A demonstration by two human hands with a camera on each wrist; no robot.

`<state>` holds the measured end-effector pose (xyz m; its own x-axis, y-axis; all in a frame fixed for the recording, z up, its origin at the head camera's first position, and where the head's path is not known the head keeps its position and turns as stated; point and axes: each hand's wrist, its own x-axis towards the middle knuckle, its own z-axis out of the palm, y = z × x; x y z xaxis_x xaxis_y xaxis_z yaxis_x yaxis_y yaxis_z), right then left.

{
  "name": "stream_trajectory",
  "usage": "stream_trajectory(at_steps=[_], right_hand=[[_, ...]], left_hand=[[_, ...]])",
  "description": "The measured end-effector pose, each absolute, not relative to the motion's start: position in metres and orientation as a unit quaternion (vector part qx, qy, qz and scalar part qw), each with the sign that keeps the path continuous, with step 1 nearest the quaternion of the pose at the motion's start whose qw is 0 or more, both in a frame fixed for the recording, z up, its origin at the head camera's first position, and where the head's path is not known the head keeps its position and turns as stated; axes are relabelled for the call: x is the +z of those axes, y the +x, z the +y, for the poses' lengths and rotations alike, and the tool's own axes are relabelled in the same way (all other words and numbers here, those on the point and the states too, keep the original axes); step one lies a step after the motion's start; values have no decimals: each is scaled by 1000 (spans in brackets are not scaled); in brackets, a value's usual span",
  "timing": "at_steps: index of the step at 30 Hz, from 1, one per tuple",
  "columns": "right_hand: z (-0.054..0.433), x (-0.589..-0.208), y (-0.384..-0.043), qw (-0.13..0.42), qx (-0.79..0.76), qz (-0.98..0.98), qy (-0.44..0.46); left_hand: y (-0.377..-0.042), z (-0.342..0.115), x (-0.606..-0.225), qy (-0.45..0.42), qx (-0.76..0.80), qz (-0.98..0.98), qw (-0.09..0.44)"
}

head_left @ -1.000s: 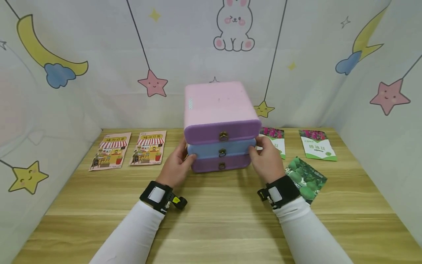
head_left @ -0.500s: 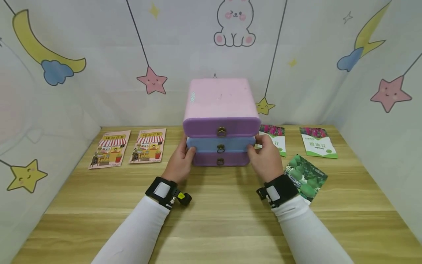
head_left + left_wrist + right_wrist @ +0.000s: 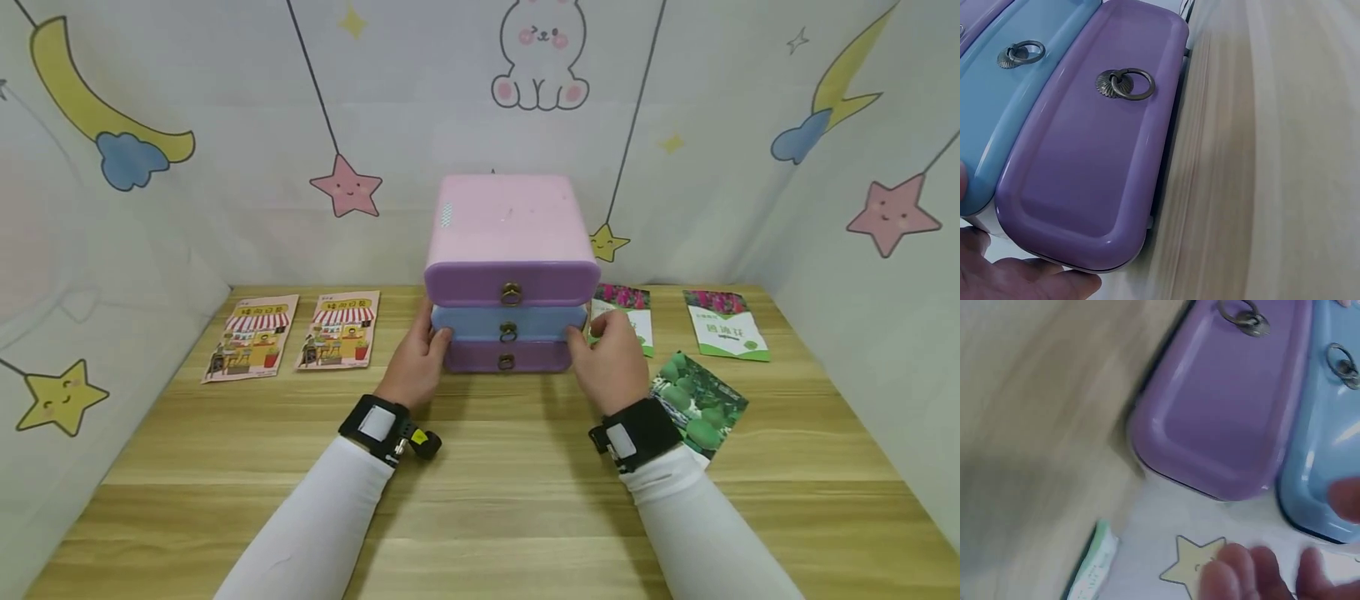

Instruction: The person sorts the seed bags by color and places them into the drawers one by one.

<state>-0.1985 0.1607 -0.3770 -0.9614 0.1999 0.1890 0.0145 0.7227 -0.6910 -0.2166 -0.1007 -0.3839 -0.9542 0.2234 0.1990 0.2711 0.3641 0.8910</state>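
Note:
A small three-drawer storage box (image 3: 512, 218) with a pink top stands on the table in the head view. Its drawer fronts run purple, blue (image 3: 997, 94) and purple (image 3: 1085, 144), each with a metal ring pull. My left hand (image 3: 417, 360) holds the box's left side, thumb at the edge of the blue front and fingers along the side wall. At the right side is my right hand (image 3: 613, 360), its thumb near the blue front's edge. In the right wrist view its fingers (image 3: 1266, 572) are bent, blurred and apart from the side wall.
Two pink packets with a shop picture (image 3: 252, 340) lie at the left back. Two white-and-green flower packets (image 3: 726, 327) lie at the right back, one partly behind my right hand. A green fruit-picture packet (image 3: 697, 407) lies beside my right wrist. Printed cloth walls (image 3: 247, 125) surround the table.
The box has gone from slightly turned to facing straight forward, its lower edge a little farther back. My left hand has followed it slightly rightward. My right hand's fingers have come away from its side.

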Motion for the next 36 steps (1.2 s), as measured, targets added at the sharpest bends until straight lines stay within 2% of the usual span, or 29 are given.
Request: stream_trajectory(at_steps=[6,9,13,22,36], right_hand=[[144,-382,-194,17,327,-945,-7],[130,-391,-195,-66,403,-912,16],[116,-402,-196,-146,539,-830,-21],[100,-416,-199,-176,700,-688,-75],[101,-427,-207,-184,732,-649,-101]], left_hand=[[-219,-97,-384,-149,-534,-831,36],[-220,-96,-384,-150,-536,-830,38],[-222,-95,-384,-151,-539,-828,38],[-241,-98,-410,-140,-548,-824,37],[-246,-100,-419,-151,-543,-824,62]])
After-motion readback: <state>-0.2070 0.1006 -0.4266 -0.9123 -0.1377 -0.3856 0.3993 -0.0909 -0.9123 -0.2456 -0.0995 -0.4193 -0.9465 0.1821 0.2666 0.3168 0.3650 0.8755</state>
